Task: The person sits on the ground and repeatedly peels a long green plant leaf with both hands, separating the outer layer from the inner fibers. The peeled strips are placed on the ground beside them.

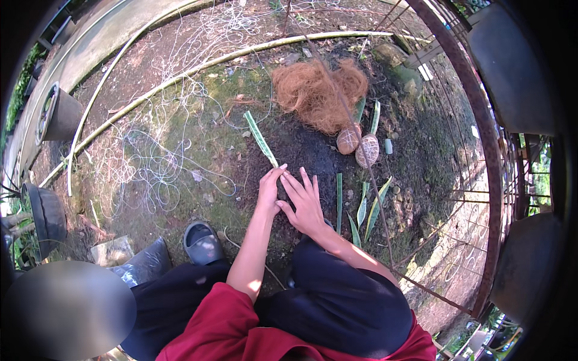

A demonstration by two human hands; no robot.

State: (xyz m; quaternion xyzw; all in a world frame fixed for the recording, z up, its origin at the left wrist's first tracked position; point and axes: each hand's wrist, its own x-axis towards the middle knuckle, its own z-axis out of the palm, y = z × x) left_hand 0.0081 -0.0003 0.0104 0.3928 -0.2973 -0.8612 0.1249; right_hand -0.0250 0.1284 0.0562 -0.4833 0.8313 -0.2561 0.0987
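My left hand (270,187) is closed on the lower end of a variegated snake plant leaf (260,137), which points up and to the left. Beside it, nearly touching, my right hand (303,198) has its fingers spread; whether it also touches the leaf's base cannot be told. Several cut leaves (377,208) lie on the soil to the right of my hands. Further up are two string-wrapped fibre balls, one brown (348,139) and one paler (367,151), with leaves at their tops. Above them sits a heap of brown coconut fibre (318,92).
Tangled pale string (149,167) spreads over the ground at left. A long bamboo pole (194,70) curves across behind it. Thin rusty wire or rod crosses at right, before a rusty metal frame (485,135). Black pots (45,216) stand at far left, near a filled plastic bag (146,261).
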